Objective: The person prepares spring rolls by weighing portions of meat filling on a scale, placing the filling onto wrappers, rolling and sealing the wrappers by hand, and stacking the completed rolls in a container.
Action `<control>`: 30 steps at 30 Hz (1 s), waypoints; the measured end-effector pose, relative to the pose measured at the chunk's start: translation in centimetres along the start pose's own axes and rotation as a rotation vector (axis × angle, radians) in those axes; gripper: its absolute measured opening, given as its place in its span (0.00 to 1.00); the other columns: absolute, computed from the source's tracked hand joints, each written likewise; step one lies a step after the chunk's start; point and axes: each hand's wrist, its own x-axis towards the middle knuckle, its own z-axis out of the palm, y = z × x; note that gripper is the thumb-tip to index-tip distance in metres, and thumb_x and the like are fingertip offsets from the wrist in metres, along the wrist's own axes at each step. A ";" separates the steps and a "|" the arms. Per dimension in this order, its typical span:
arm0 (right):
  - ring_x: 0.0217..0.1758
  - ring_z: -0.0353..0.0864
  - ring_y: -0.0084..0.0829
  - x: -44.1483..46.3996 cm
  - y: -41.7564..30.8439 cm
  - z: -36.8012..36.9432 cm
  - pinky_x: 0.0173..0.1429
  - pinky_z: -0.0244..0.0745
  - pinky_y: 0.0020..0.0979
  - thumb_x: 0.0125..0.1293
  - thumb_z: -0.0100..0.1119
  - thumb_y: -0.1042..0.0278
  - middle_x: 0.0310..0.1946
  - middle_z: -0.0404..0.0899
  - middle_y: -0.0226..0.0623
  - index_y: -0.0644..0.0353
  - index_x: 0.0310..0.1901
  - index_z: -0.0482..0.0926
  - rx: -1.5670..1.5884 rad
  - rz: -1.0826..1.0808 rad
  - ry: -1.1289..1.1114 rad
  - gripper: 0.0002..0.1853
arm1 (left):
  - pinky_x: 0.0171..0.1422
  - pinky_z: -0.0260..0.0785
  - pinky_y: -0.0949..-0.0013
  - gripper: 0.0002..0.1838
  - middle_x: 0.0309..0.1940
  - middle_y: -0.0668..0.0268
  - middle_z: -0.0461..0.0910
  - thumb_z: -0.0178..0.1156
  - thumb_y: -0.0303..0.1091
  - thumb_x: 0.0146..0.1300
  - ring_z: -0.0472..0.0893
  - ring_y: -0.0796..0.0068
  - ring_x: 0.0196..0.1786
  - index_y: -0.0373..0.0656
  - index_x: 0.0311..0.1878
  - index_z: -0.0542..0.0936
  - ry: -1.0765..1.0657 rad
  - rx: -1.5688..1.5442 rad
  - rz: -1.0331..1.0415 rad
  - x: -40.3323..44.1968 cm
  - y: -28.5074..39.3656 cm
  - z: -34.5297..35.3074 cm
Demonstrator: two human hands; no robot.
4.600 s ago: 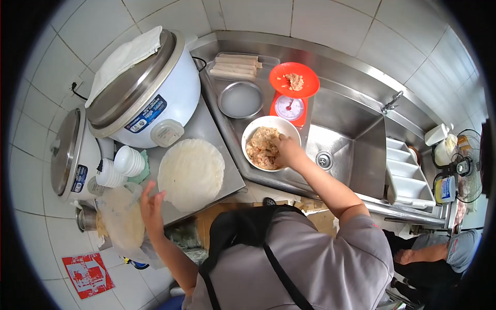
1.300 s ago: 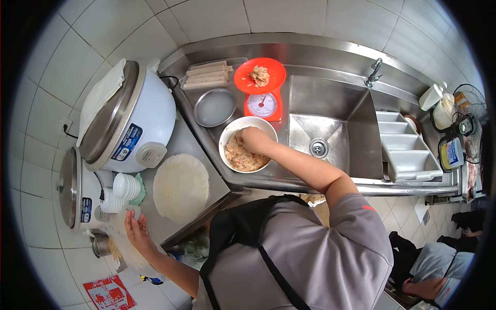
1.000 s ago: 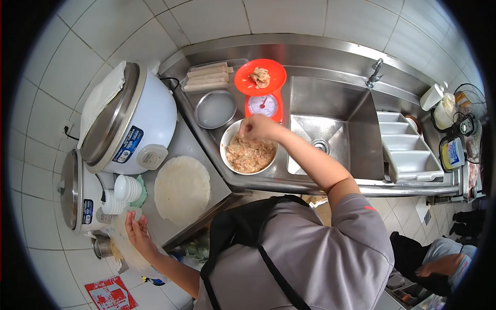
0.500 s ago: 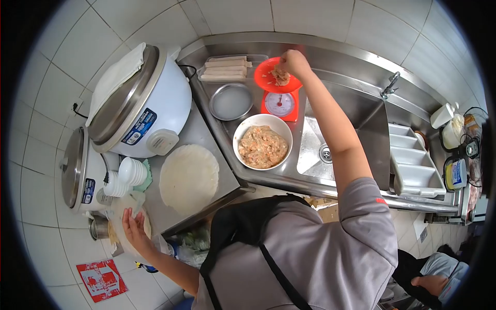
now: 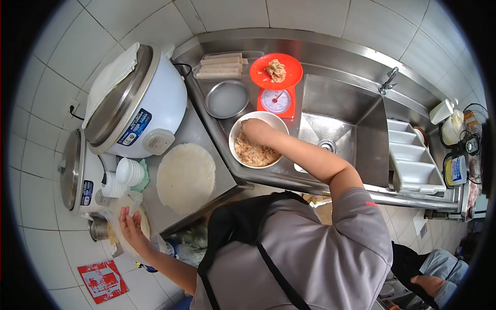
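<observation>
My right hand [image 5: 258, 130] reaches into the white bowl [image 5: 284, 124] of minced filling [image 5: 251, 153]; its fingertips are hidden by the hand and the filling. Behind the bowl stands a red kitchen scale [image 5: 276, 101], with a lump of filling [image 5: 276, 71] on its red dish [image 5: 294, 77]. My left hand [image 5: 133, 230] is held with fingers stretched out, over or beside a plastic-covered stack of pale wrappers [image 5: 146, 225]. One round wrapper [image 5: 186, 178] lies flat on the steel counter, to the right of that hand.
A tray of rolled wrappers [image 5: 221, 67] and a metal dish of cloudy liquid [image 5: 227, 99] stand at the back. Large rice cookers [image 5: 165, 111] and stacked white cups [image 5: 130, 172] are at left. The sink [image 5: 341, 103] and white divided tray [image 5: 416, 163] lie right. Another person [image 5: 439, 274] is at lower right.
My right hand has moved from the scale's dish down into the bowl, leaving a lump of filling on the dish. The left hand has hardly moved.
</observation>
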 end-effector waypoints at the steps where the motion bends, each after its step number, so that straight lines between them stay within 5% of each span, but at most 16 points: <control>1: 0.40 0.80 0.46 -0.4 -0.3 -0.4 0.45 0.75 0.40 0.49 0.57 0.76 0.35 0.80 0.48 0.61 0.37 0.81 0.015 0.011 -0.003 0.11 | 0.54 0.68 0.72 0.19 0.58 0.60 0.70 0.48 0.35 0.69 0.76 0.75 0.46 0.40 0.60 0.67 -0.013 0.001 0.003 0.0 -0.1 0.1; 15: 0.40 0.81 0.45 -3.3 -0.1 -1.0 0.44 0.75 0.41 0.49 0.56 0.76 0.35 0.80 0.51 0.64 0.34 0.81 -0.004 -0.017 -0.060 0.09 | 0.53 0.68 0.72 0.19 0.56 0.60 0.70 0.49 0.36 0.68 0.77 0.75 0.46 0.40 0.60 0.68 -0.031 -0.057 0.010 -0.1 -1.0 0.2; 24: 0.28 0.80 0.30 -3.4 0.8 -6.5 0.35 0.74 0.29 0.45 0.63 0.73 0.24 0.81 0.38 0.60 0.26 0.81 0.684 -0.070 0.050 0.04 | 0.54 0.67 0.71 0.19 0.56 0.61 0.70 0.49 0.37 0.68 0.76 0.75 0.46 0.41 0.60 0.68 0.001 -0.052 0.011 -0.7 -0.9 0.1; 26: 0.26 0.81 0.26 -1.6 3.0 -9.2 0.33 0.75 0.27 0.50 0.60 0.71 0.20 0.80 0.36 0.61 0.30 0.82 0.573 -0.095 0.352 0.05 | 0.54 0.67 0.71 0.19 0.56 0.61 0.70 0.49 0.36 0.68 0.76 0.74 0.46 0.41 0.60 0.68 0.017 -0.036 0.006 -1.0 -0.7 -0.2; 30: 0.30 0.82 0.37 2.0 8.0 -15.3 0.37 0.76 0.34 0.53 0.53 0.75 0.26 0.81 0.46 0.61 0.34 0.82 0.228 0.140 0.703 0.09 | 0.54 0.67 0.71 0.19 0.57 0.61 0.70 0.48 0.36 0.68 0.76 0.74 0.46 0.40 0.60 0.68 0.051 -0.020 0.009 -1.7 0.0 -0.6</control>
